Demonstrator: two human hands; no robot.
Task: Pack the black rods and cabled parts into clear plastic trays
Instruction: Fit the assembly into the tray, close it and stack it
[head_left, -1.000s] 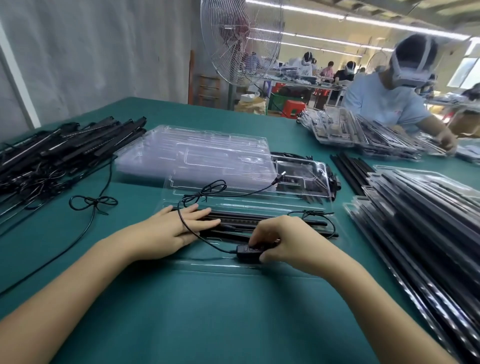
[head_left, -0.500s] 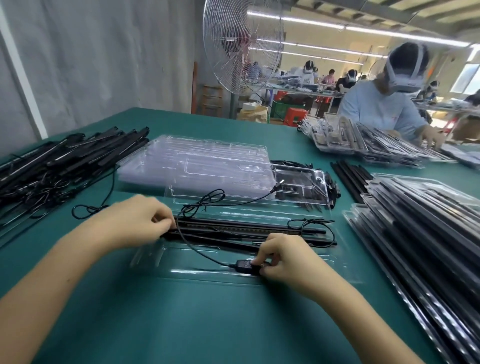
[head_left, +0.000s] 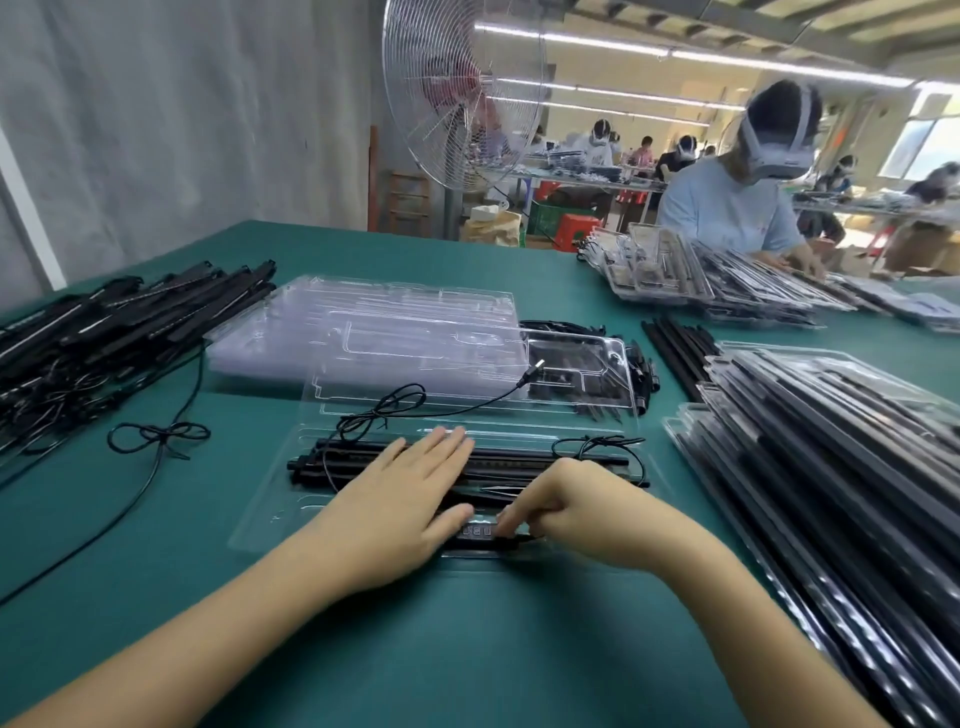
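A clear plastic tray (head_left: 270, 512) lies in front of me on the green table. Black rods (head_left: 519, 460) lie lengthwise in it. My left hand (head_left: 402, 499) lies flat with straight fingers across the rods. Fingers of my right hand (head_left: 566, 512) are curled and pinch a small black controller (head_left: 478, 532) at the tray's near edge. Its thin cable (head_left: 395, 408) loops over the tray and ends in a plug (head_left: 535, 369) on a second tray.
Loose black rods with cables (head_left: 98, 338) are piled far left. A stack of clear trays (head_left: 374, 322) sits behind. Filled trays (head_left: 841, 467) are stacked on the right, loose rods (head_left: 680, 338) beside them. A person (head_left: 737, 197) works across the table; a fan (head_left: 462, 93) stands behind.
My left hand left the rods' left end, opened and now lies flat across their middle. My right hand stays on the controller at the tray's near edge.
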